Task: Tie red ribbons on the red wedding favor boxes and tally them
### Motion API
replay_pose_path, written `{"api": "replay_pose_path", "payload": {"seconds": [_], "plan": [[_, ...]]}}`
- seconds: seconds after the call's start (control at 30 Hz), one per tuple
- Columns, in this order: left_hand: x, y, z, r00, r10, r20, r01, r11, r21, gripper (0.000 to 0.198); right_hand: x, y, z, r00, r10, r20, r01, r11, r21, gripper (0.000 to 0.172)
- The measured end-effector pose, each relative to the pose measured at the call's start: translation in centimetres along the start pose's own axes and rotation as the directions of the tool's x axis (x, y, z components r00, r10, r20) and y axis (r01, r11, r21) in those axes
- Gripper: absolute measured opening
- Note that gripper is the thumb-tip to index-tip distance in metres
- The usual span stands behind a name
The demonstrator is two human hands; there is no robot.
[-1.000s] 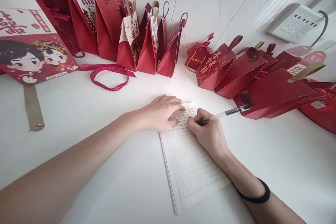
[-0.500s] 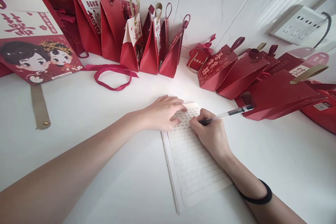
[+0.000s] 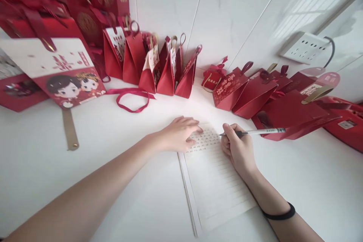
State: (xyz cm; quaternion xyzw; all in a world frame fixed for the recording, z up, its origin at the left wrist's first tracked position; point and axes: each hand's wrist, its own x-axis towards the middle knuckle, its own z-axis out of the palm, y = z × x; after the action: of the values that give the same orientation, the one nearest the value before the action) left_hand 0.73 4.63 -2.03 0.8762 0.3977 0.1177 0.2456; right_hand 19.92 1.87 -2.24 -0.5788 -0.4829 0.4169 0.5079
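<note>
A lined notebook point(image 3: 218, 189) lies on the white table, its upper lines filled with handwritten characters. My left hand point(image 3: 181, 134) rests flat with fingers spread over the top left corner of the page. On the right edge of the page, my right hand point(image 3: 241, 149) grips a clear-barrelled pen point(image 3: 262, 131) with a dark grip. The pen's tip points left, close to the ends of the written lines; whether it touches the paper I cannot tell. A black band circles my right wrist.
Red gift boxes point(image 3: 167, 77) with loop handles stand along the tiled wall, and more red boxes point(image 3: 255, 96) fill the right side. A dark red ribbon point(image 3: 133, 109) lies behind my left hand. At left is a box with cartoon figures point(image 3: 68, 89). A power strip point(image 3: 306, 47) is on the wall.
The view has tilted up and shifted left, showing more red bags at the back left. My right hand has moved rightward on the page, and the pen now lies flatter with its tip showing.
</note>
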Motion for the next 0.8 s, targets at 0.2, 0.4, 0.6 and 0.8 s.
{"api": "replay_pose_path", "payload": {"seconds": [0.2,0.4,0.6,0.8], "plan": [[-0.4,-0.1,0.1,0.999,0.007,-0.047,-0.007,1.0,0.007,0.041,1.9,0.7,-1.4,0.989,-0.135,-0.065,0.119,0.971,-0.207,0.03],[-0.8,-0.6,1.1,0.988,-0.007,-0.151,0.001,0.999,-0.034,0.037,2.5,1.4,-1.3,0.988,-0.141,-0.063,0.12,0.959,-0.257,0.035],[-1.5,-0.3,1.4,0.983,-0.005,-0.182,-0.001,1.0,-0.031,0.04,2.0,1.9,-2.0,0.946,-0.307,-0.106,0.232,0.868,-0.439,0.035],[-2.9,0.4,1.7,0.986,0.032,-0.166,-0.018,0.996,0.086,0.044,2.7,2.8,-4.0,0.922,-0.386,-0.013,0.329,0.802,-0.499,0.04]]}}
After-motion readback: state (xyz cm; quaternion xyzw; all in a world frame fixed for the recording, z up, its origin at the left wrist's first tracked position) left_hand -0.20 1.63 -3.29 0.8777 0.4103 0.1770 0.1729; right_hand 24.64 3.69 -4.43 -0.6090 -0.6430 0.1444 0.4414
